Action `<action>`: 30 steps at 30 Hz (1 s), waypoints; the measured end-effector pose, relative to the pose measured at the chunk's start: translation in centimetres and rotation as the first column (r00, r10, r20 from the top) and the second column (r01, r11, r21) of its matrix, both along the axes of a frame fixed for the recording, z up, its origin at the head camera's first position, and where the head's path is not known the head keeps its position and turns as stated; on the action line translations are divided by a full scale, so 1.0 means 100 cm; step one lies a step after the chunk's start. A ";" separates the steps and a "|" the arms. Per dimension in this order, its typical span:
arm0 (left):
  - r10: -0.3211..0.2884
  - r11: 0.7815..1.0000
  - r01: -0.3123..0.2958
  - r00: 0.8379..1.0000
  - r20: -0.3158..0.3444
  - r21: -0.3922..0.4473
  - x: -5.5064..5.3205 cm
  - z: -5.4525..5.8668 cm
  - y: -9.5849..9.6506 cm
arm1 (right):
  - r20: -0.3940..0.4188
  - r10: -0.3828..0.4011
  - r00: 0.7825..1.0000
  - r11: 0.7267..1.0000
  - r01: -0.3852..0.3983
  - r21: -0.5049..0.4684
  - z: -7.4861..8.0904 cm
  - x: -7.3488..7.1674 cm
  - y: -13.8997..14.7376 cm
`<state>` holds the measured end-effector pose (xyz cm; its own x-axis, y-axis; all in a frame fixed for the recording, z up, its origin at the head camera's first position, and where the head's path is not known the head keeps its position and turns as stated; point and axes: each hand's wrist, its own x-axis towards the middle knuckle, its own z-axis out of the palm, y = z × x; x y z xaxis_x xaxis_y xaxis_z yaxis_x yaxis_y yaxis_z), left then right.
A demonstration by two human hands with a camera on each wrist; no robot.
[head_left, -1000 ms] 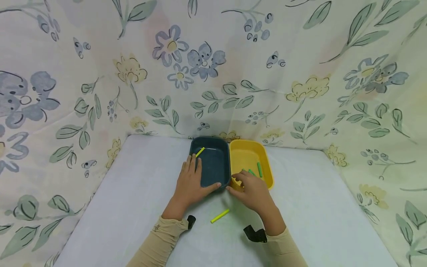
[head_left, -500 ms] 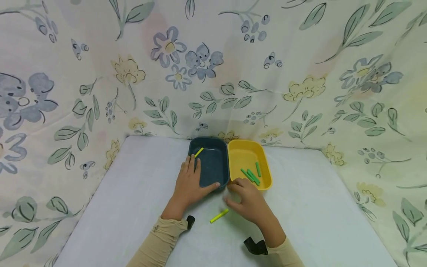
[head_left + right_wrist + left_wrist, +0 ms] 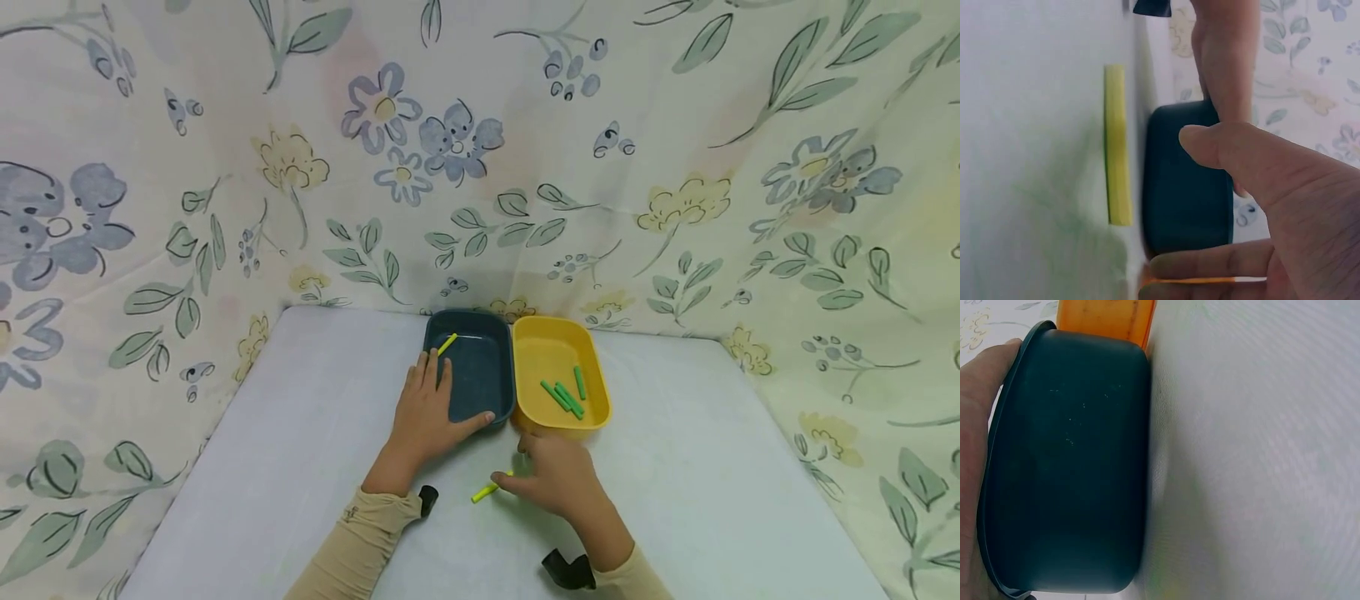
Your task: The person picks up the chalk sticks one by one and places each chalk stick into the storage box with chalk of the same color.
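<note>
My left hand [image 3: 427,417] rests on the dark blue tray [image 3: 483,375], its straight fingers along the left side and its thumb at the front rim. Inside that tray lies a yellow stick [image 3: 447,343], partly behind the fingertips. On the white table is another short yellow stick [image 3: 483,493], seen whole in the right wrist view [image 3: 1117,150]. Just above and right of it hovers my right hand [image 3: 558,475], thumb and fingers apart with nothing between them. In the head view the thumb overlaps the stick's far end; in the right wrist view the two look apart.
A yellow tray [image 3: 540,354] stands against the right side of the blue one and holds several green sticks [image 3: 556,396]. Both sit at the table's back edge, before a floral cloth [image 3: 480,267]. Black straps [image 3: 567,570] are at the wrists.
My right hand has drawn back from over the yellow tray toward the yellow stick on the table, uncovering the green sticks. The left hand has stayed at the blue tray.
</note>
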<state>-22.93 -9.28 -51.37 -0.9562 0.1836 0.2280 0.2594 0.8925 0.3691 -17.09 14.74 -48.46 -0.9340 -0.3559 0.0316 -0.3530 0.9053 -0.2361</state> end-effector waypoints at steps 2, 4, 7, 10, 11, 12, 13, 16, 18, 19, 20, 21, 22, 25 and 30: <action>-0.001 1.000 0.001 1.000 -0.004 0.001 0.000 0.001 0.000 | 0.026 -0.018 0.999 1.000 0.018 0.018 -0.001 0.001 -0.002; 0.000 1.000 0.000 1.000 -0.008 0.000 0.000 0.001 0.000 | 0.050 -0.034 0.998 0.998 0.032 0.047 -0.003 0.002 -0.005; 0.000 1.000 0.000 1.000 -0.010 0.001 0.000 0.001 0.000 | 0.062 -0.052 0.997 0.996 0.047 0.079 -0.004 0.005 -0.010; 0.001 1.000 -0.001 1.000 -0.004 -0.003 0.000 0.000 0.000 | 0.049 -0.065 0.997 0.992 0.059 0.114 -0.004 0.008 -0.014; 0.001 1.000 -0.001 1.000 -0.001 -0.001 0.000 0.000 0.000 | 0.042 -0.067 0.997 0.990 0.061 0.126 -0.004 0.008 -0.016; 0.001 1.000 -0.001 1.000 0.001 -0.001 0.000 0.000 0.000 | 0.039 -0.069 0.997 0.988 0.063 0.138 -0.003 0.009 -0.018; 0.000 1.000 0.000 1.000 0.005 0.000 0.000 0.000 0.000 | 0.039 -0.072 0.997 0.987 0.066 0.147 -0.004 0.009 -0.020; -0.001 1.000 0.001 1.000 0.006 0.001 0.000 0.000 0.000 | 0.056 -0.078 0.995 0.984 0.068 0.165 -0.003 0.009 -0.025; -0.002 1.000 0.002 1.000 0.009 0.001 0.000 0.000 -0.001 | 0.079 -0.090 0.993 0.982 0.075 0.175 -0.003 0.009 -0.028; -0.002 1.000 0.002 1.000 0.010 0.000 0.000 0.000 -0.001 | 0.089 -0.095 0.991 0.981 0.078 0.180 -0.003 0.009 -0.030; -0.002 1.000 0.002 1.000 0.010 -0.001 0.000 0.000 -0.001 | 0.098 -0.098 0.990 0.979 0.079 0.186 -0.004 0.009 -0.031; -0.001 1.000 0.001 1.000 0.008 0.000 0.000 0.000 -0.001 | 0.102 -0.099 0.990 0.978 0.079 0.191 -0.004 0.009 -0.032; -0.002 1.000 0.002 1.000 0.006 0.003 0.000 0.001 -0.001 | 0.106 -0.102 0.989 0.978 0.080 0.194 -0.005 0.009 -0.032; -0.003 1.000 0.003 1.000 0.003 0.006 0.001 0.000 0.000 | 0.102 -0.102 0.990 0.977 0.080 0.198 -0.006 0.009 -0.033; 0.001 1.000 -0.001 1.000 0.002 0.010 0.001 0.000 0.000 | 0.108 -0.110 0.988 0.978 0.088 0.190 -0.004 0.011 -0.036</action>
